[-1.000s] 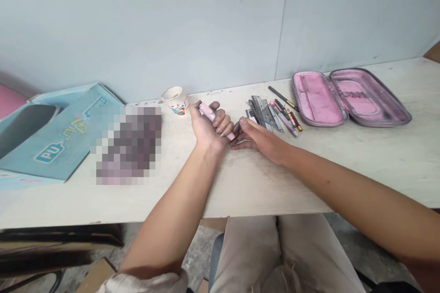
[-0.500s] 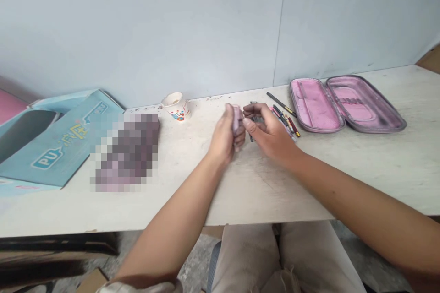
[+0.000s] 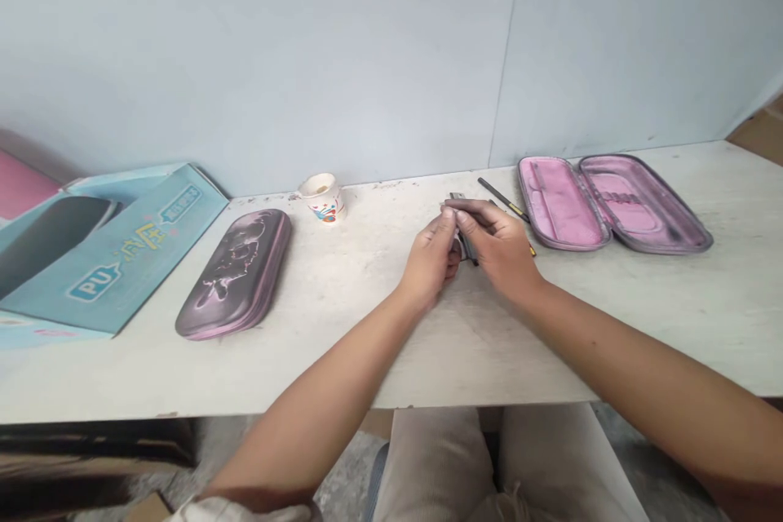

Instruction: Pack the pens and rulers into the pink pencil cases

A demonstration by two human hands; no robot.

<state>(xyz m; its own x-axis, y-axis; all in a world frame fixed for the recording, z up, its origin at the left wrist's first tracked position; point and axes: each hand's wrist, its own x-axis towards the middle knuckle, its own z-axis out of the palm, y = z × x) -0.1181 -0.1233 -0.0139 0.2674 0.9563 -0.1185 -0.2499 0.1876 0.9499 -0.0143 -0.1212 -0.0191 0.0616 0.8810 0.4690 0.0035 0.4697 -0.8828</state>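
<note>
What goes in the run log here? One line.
left hand, right hand: touching | between them: dark slim item, grip unclear | open pink pencil case: right of hands

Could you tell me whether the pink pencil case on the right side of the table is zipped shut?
No, the pink pencil case lies opened flat, with both pink inner halves facing up.

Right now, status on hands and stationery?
Left hand and right hand meet over stationery pile; grip hidden. Open pink case right of them, apart.

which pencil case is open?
The pink-lined case on the right, spread flat with both halves showing; the dark purple case on the left is closed.
</note>
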